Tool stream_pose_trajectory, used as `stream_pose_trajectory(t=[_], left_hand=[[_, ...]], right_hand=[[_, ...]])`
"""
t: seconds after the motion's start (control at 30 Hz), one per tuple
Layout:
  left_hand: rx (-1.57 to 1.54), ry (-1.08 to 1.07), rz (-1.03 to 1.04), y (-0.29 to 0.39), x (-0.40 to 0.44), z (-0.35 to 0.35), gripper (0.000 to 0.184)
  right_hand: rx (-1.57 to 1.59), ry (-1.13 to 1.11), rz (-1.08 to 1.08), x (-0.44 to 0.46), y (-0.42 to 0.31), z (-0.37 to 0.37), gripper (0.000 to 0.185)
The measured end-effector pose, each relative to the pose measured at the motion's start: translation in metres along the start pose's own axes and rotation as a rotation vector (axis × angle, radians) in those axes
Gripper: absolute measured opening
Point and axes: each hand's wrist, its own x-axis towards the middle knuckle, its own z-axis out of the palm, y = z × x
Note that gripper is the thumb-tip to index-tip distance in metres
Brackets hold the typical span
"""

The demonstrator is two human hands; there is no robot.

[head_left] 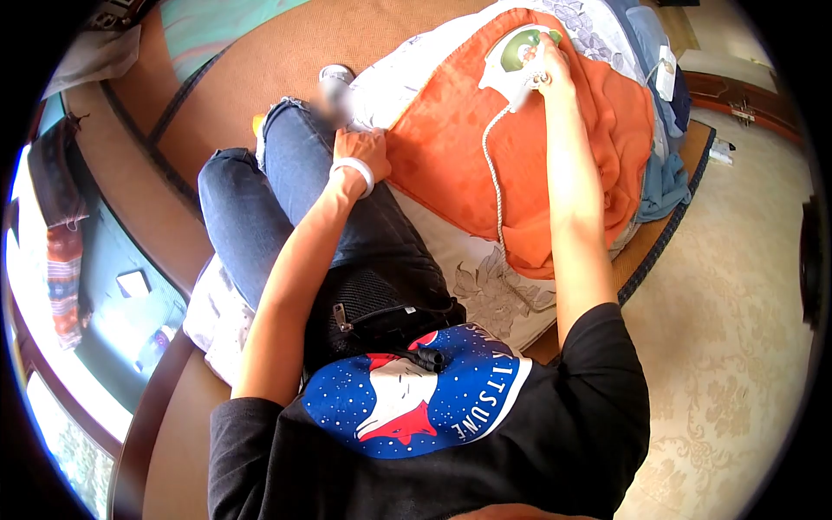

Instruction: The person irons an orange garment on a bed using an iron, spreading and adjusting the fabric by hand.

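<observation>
My right hand (553, 68) is wrapped round the handle of a white and green clothes iron (500, 71). The iron rests on a spread orange cloth (451, 152), near its far edge. A pale braided cord (491, 160) runs from the iron's rear down across the cloth. At the near left edge of that cloth is my left hand (362, 152), fingers closed on the border, a white band on its wrist. On the right side the cloth lies in loose folds. The fingertips of both hands are partly hidden.
Under the orange cloth lies a white flowered sheet (477, 277) on a brown mat (251, 56). Blue fabric (666, 186) is bunched at the right, beside the mat's dark edge. A white plug strip (666, 74) lies there. My jeans-clad legs (299, 156) stretch out at left.
</observation>
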Motion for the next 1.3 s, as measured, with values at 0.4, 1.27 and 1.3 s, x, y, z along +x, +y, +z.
stream_pose_trajectory(t=[0.4,1.27,1.3], left_hand=[[0.007,0.009,0.012,-0.002,0.002,0.003,0.03],[0.034,-0.013,0.035,-0.002,-0.001,-0.001,0.029],[0.027,0.006,0.035,-0.002,-0.001,0.0,0.029]], right_hand=[[-0.329,-0.196,-0.028,-0.056,0.005,0.001,0.026],[-0.501,-0.057,-0.062,-0.119,0.057,0.014,0.023],[-0.49,-0.043,-0.05,-0.111,0.052,0.014,0.023]])
